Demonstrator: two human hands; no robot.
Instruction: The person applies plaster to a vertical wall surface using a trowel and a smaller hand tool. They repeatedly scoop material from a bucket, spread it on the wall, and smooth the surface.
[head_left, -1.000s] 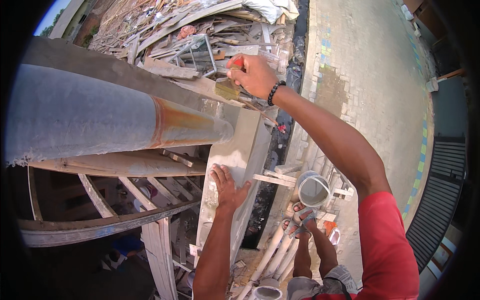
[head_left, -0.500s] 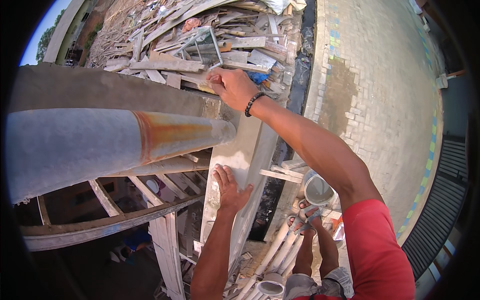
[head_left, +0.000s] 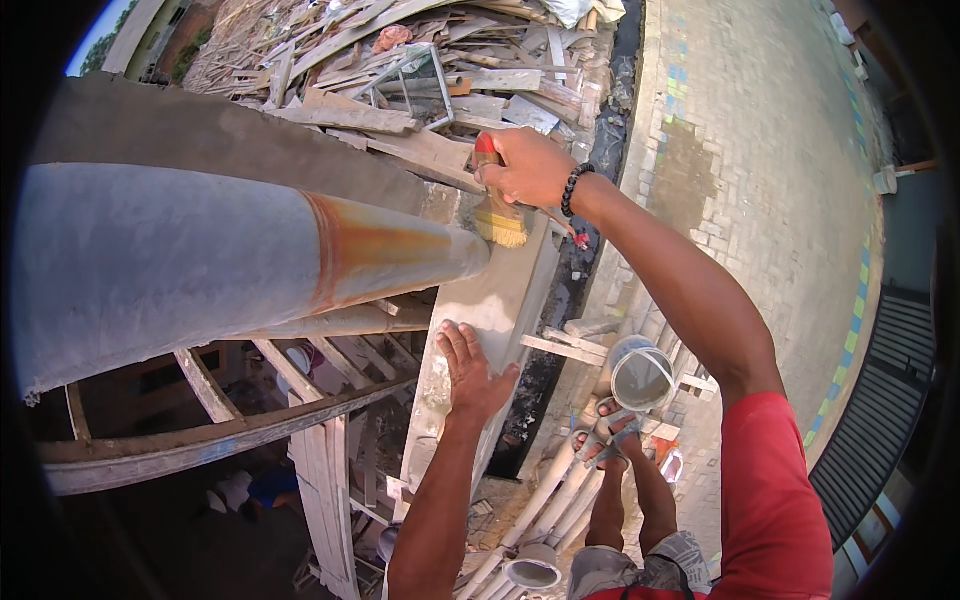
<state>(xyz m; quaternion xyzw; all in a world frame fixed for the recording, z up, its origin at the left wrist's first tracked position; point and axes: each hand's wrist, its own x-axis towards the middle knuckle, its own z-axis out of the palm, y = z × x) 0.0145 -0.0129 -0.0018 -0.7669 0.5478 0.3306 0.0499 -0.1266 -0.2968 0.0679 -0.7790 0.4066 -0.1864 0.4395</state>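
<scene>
Item 1: paintbrush (head_left: 497, 212), red handle, pale bristles. Held in right hand (head_left: 527, 165), fingers closed round handle; bristle tips touched top of grey concrete post (head_left: 490, 300), just beside rusty end of pipe (head_left: 200, 265).
Handling (est.): light, stiff handle, soft bristles that splay under pressure, prob. wet and slippery nr ferrule. Best grip: on handle, above ferrule.
Item 2: left hand (head_left: 472, 372), open, palm flat on post face lower down, bracing; held nothing.
Item 3: bucket (head_left: 640, 375), white, on the scaffold poles (head_left: 545, 490) below right arm, close by person's sandalled feet (head_left: 605, 440).
Item 4: timber scrap pile (head_left: 400, 60), beyond post, incl. a metal frame.
Item 5: paved ground (head_left: 760, 150), far below, to right.
Item 6: wooden formwork (head_left: 220, 420), under pipe, left.
</scene>
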